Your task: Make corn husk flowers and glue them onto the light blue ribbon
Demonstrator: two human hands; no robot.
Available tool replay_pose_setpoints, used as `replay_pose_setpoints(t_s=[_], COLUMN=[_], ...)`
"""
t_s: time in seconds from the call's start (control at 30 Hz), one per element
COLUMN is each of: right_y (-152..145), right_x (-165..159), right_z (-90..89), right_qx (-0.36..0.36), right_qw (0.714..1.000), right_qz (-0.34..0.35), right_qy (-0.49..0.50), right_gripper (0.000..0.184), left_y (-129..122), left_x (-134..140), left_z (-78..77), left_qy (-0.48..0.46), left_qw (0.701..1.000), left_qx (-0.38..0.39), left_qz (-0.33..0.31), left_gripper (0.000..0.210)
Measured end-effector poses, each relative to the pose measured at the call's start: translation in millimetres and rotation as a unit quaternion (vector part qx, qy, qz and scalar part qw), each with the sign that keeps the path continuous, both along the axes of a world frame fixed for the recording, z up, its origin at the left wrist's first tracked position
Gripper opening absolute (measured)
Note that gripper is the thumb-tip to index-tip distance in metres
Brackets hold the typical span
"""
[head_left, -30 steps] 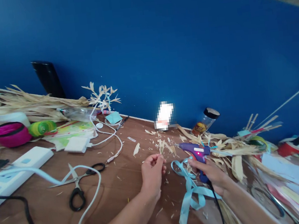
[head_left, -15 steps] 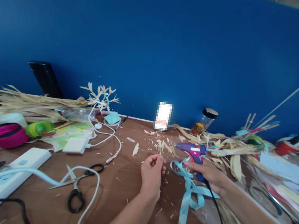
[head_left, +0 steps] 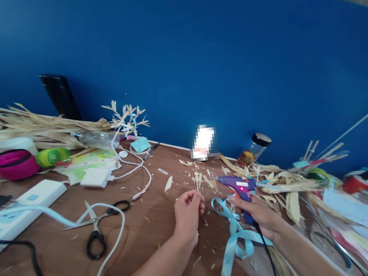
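My left hand [head_left: 188, 210] is closed in a pinch around a thin stick [head_left: 196, 176] that points up and away from me, with pale husk slivers at its upper part. My right hand [head_left: 257, 211] grips a purple glue gun [head_left: 237, 183], its red light lit and its nozzle pointing left, a little apart from the stick. A black cord hangs down from the gun's handle. Light blue ribbon [head_left: 232, 243] lies loosely under the gun. Small husk scraps [head_left: 168, 183] are scattered around both hands.
Scissors [head_left: 95, 230] lie half spread at left beside a white power strip [head_left: 44, 194] and cables. A bundle of dried husks [head_left: 36, 126] and a husk flower spray [head_left: 128, 115] stand behind. A blurred white phone-like object [head_left: 203, 142] and a lidded jar [head_left: 253, 150] rest near the blue wall.
The view has shifted slightly, so everything sits a little further right. Both hands keep their holds, with the stick and glue gun almost unmoved.
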State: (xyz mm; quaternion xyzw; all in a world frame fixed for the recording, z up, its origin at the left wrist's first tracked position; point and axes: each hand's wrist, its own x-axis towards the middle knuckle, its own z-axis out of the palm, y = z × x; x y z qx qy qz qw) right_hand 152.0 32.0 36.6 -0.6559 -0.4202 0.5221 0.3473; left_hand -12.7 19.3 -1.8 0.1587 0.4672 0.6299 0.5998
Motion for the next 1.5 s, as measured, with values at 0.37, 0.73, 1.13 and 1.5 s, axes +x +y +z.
replay_pose_setpoints(t_s=[0.37, 0.73, 1.13, 1.5], right_y=[-4, -1, -2, -4], right_x=[-2, 10, 9, 7], right_z=[11.0, 28.7, 28.8, 24.3], right_qx=[0.010, 0.013, -0.001, -0.005], right_qw=[0.999, 0.987, 0.986, 0.994], right_qz=[0.042, 0.151, 0.163, 0.109], right_qy=[-0.025, 0.048, 0.031, 0.026], right_gripper=[0.034, 0.030, 0.042, 0.032], left_y=[1, 2, 2, 1], left_x=[-1, -2, -2, -2], left_z=[-2.0, 0.8, -0.2, 0.0], left_qy=[-0.006, -0.016, -0.017, -0.024], left_qw=[1.000, 1.000, 1.000, 0.999], left_qx=[-0.003, 0.004, 0.000, -0.025], left_qz=[0.010, 0.011, 0.012, 0.013], left_gripper=[0.018, 0.020, 0.019, 0.019])
